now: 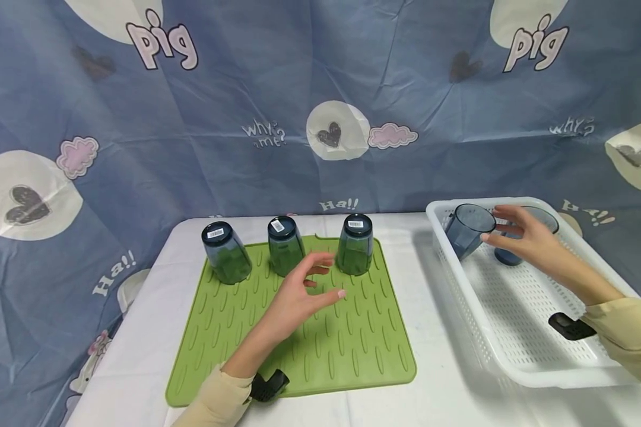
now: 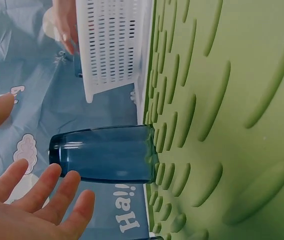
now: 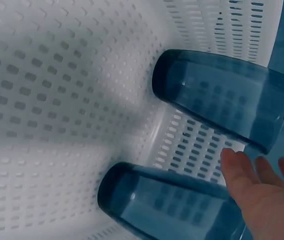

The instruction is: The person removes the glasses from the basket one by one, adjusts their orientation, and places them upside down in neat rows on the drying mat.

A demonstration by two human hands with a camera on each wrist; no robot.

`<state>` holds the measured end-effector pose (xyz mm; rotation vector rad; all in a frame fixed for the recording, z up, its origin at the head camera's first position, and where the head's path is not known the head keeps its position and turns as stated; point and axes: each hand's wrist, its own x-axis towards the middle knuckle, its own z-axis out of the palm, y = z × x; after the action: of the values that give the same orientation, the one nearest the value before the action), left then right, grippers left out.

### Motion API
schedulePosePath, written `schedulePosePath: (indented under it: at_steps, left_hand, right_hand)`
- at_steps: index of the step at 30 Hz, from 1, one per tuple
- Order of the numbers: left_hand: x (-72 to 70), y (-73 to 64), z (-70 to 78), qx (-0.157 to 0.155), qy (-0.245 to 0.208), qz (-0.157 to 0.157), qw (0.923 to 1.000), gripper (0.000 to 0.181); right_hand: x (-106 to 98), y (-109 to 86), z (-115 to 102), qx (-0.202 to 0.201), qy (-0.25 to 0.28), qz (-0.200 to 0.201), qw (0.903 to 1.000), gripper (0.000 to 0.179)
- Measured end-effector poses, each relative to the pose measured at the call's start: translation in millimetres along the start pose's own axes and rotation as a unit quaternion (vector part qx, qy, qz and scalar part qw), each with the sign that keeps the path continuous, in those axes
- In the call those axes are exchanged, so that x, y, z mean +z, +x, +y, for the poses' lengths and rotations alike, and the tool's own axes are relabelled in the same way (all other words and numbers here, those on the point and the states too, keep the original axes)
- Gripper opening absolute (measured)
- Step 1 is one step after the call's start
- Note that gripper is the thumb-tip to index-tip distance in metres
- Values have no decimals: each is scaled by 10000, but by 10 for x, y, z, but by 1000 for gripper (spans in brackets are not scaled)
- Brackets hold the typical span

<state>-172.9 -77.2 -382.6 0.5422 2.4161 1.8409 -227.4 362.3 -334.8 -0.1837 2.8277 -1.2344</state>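
Observation:
My left hand (image 1: pixel 304 290) hovers above the green drying mat (image 1: pixel 320 332), thumb and fingers spread apart with nothing between them. Beyond its fingers stands an upside-down blue glass tumbler (image 1: pixel 355 246), seen sideways in the left wrist view (image 2: pixel 104 154). Two more upturned tumblers, a middle one (image 1: pixel 285 246) and a left one (image 1: pixel 227 255), stand along the mat's far edge. Over the white basket (image 1: pixel 486 332), my right hand (image 1: pixel 531 237) has its fingertips near the rim of an upright tumbler (image 1: pixel 465 231). A second upright tumbler (image 1: pixel 508 256) is partly hidden behind that hand.
The basket's perforated wall (image 1: pixel 467 308) rises to the right of the mat on a white-covered table (image 1: pixel 422 308). A blue printed cloth (image 1: pixel 235 77) hangs behind the table. Black straps (image 1: pixel 269 385) sit at both wrists.

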Motion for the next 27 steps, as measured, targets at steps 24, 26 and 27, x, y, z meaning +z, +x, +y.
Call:
schedulePosePath:
  at_steps: [24,26,27]
  left_hand:
    - [-122,-216,39,-92,-106,-452,9989,60]
    - [-117,-218,28,-66,-154,-517,9985,60]
    - [-114,-217,21,-57,-169,-533,9984,60]
  right_hand:
    - [198,230,10,338,261,-328,9985,98]
    - [195,229,16,313,236,-328,9987,98]
    - [193,228,20,302,196,-324,9988,98]
